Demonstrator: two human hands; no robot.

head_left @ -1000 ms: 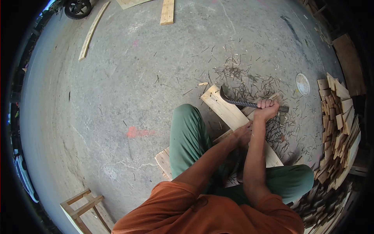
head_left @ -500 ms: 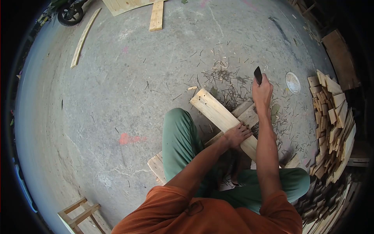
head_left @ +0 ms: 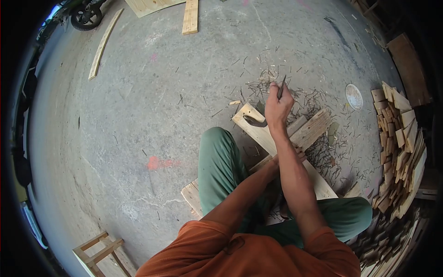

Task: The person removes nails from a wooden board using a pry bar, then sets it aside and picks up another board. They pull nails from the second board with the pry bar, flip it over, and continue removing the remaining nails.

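My right hand is closed round a dark tool, its curved claw-like end lying over the far end of a pale wooden board. The board lies diagonally between my knees, across another plank. My left hand rests on the board near its middle, partly hidden behind my right forearm; how its fingers close is hard to see. Dark nails lie scattered on the floor beyond the boards.
At the right stands a large stack of wood pieces, with a white round lid beside it. Further planks lie at the top. A wooden frame is at the lower left, a wheel at the upper left.
My right hand has moved left and down with the tool, whose curved end is now at the board's far end. My left hand is now partly covered by the right forearm.
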